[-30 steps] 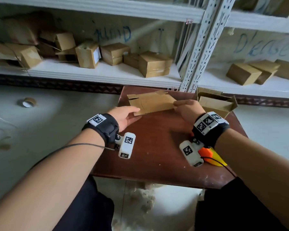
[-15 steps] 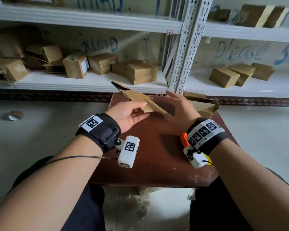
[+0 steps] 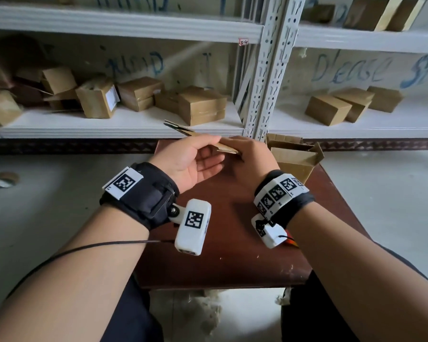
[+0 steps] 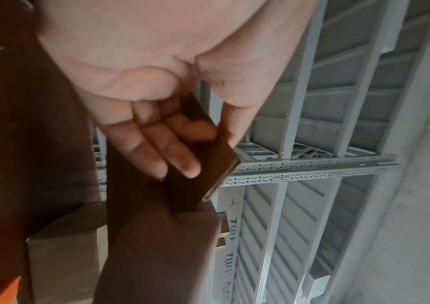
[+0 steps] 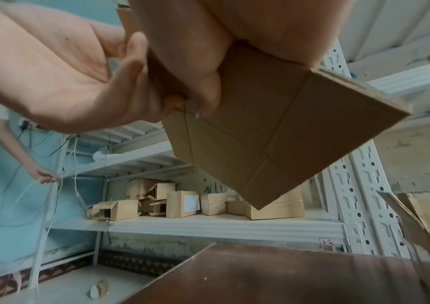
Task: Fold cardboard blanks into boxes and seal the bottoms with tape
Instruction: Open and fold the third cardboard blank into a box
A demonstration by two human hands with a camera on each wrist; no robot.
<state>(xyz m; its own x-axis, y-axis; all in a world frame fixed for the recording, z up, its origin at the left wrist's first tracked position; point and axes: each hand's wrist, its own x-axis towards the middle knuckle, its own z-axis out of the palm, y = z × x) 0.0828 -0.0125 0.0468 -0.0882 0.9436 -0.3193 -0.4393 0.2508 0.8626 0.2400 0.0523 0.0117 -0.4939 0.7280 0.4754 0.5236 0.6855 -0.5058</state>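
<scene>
Head view, hands: the left hand (image 3: 190, 159) and the right hand (image 3: 251, 156) meet above the far half of a dark red-brown table (image 3: 232, 255). Between them they hold a flattened cardboard blank (image 3: 183, 129), lifted clear of the tabletop and tilted so that it shows nearly edge-on, its far end pointing up and to the left.
Head view, left hand: palm turned inward, thumb lying along the top of the blank, fingers curled beneath it.
Head view, right hand: seen from the back, closed over the near end of the blank.
Head view, surroundings: an open cardboard box (image 3: 294, 159) stands at the table's far right corner, just beside the right hand. Behind the table a white metal shelf (image 3: 124, 124) carries many small brown boxes. A tape roll (image 3: 5, 180) lies on the pale floor well to the left.
Left wrist view, left hand (image 4: 161, 98): the fingers (image 4: 172, 148) lie straight against one dark face of the cardboard blank (image 4: 208, 156) and the thumb presses the opposite face, so the hand pinches it. The right hand is a dark shape below, too shadowed to read.
Right wrist view, right hand (image 5: 198, 61): thumb and fingers pinch the blank (image 5: 273, 133) at its upper edge. The creased brown panel hangs down to the right, above the table (image 5: 260, 275).
Right wrist view, left hand (image 5: 73, 82): it holds the same blank from the left side, palm showing.
Right wrist view, background: the shelf (image 5: 208, 226) of boxes, the tape roll (image 5: 99, 289) on the floor, and another person's arm at the far left.
</scene>
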